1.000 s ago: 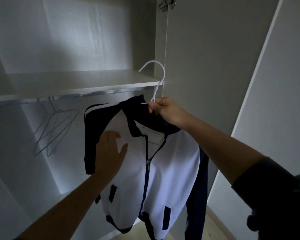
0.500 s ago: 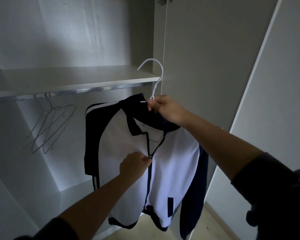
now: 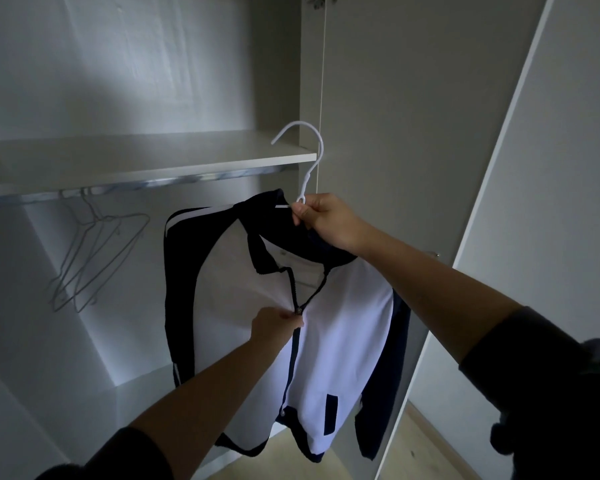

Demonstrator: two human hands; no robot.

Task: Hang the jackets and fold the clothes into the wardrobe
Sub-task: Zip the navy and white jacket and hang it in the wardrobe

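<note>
As our right hand [image 3: 329, 223] grips a white plastic hanger [image 3: 313, 169], our left hand [image 3: 274, 327] pinches the zip [image 3: 297, 310] of the navy-and-white jacket [image 3: 343, 323]; the grey wardrobe [image 3: 153, 157] holds wire hangers [image 3: 97, 261].

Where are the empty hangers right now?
In the head view, the empty hangers hang at the left from the rail under the shelf, left of the jacket.

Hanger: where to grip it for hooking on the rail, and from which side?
Probably the hanger neck just under the hook, from the right, where the right hand pinches it. That leaves the hook free above the hand, its tip pointing left toward the rail, and the jacket hangs below.
</note>
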